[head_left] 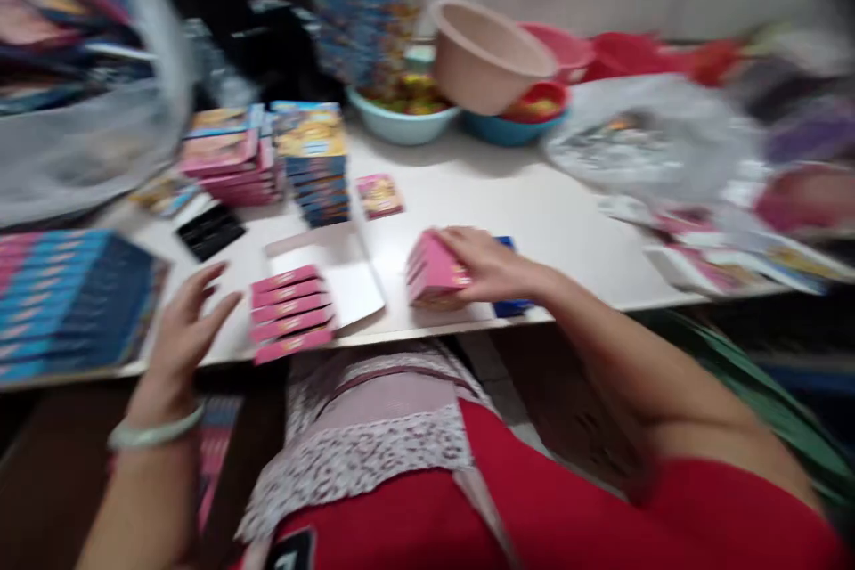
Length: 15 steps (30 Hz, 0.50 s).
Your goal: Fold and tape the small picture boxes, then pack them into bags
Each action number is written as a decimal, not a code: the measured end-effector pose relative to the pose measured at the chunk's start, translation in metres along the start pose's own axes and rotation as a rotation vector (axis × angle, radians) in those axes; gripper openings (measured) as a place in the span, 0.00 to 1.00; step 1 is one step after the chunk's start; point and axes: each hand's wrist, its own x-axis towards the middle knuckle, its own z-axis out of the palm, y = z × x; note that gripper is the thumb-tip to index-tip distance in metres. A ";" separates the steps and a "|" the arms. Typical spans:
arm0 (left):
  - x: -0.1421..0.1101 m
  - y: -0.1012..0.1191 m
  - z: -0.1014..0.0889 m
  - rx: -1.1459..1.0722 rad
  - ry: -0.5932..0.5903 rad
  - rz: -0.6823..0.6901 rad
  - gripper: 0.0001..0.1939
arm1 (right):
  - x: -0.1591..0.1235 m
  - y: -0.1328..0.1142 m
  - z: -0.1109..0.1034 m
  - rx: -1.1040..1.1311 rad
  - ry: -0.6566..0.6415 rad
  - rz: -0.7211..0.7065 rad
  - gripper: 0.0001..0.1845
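Note:
My right hand (487,263) is closed round a stack of small pink boxes (427,272) near the table's front edge. A blue item (511,303) shows partly from behind that hand. Left of the stack lies an open white carton (347,272). Several pink boxes (292,312) stand in a row at its left end. My left hand (193,316), with a pale bangle on the wrist, is held just left of this row. Its fingers are apart and nothing is in them. Motion blurs the picture somewhat.
Behind the carton stand stacked blue boxes (311,160), stacked pink boxes (227,156) and one flat pink packet (380,196). Blue cartons (73,303) fill the left front. Basins, including a pink one (491,53), line the back. A plastic bag (661,138) lies at right.

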 end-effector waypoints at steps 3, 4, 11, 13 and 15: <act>0.002 -0.014 -0.032 -0.079 0.005 -0.129 0.34 | 0.024 0.002 -0.013 0.047 0.125 -0.096 0.60; 0.008 -0.018 -0.031 -0.100 -0.035 -0.131 0.33 | 0.033 -0.004 -0.018 0.062 0.153 -0.141 0.60; 0.031 -0.022 -0.009 -0.192 -0.528 -0.130 0.27 | 0.108 -0.078 -0.049 0.090 0.222 -0.304 0.60; 0.027 -0.024 -0.009 -0.196 -0.557 -0.102 0.25 | 0.131 -0.090 -0.051 0.106 0.191 -0.338 0.61; 0.022 -0.028 -0.008 -0.210 -0.527 -0.070 0.25 | 0.154 -0.099 -0.050 0.121 0.127 -0.375 0.63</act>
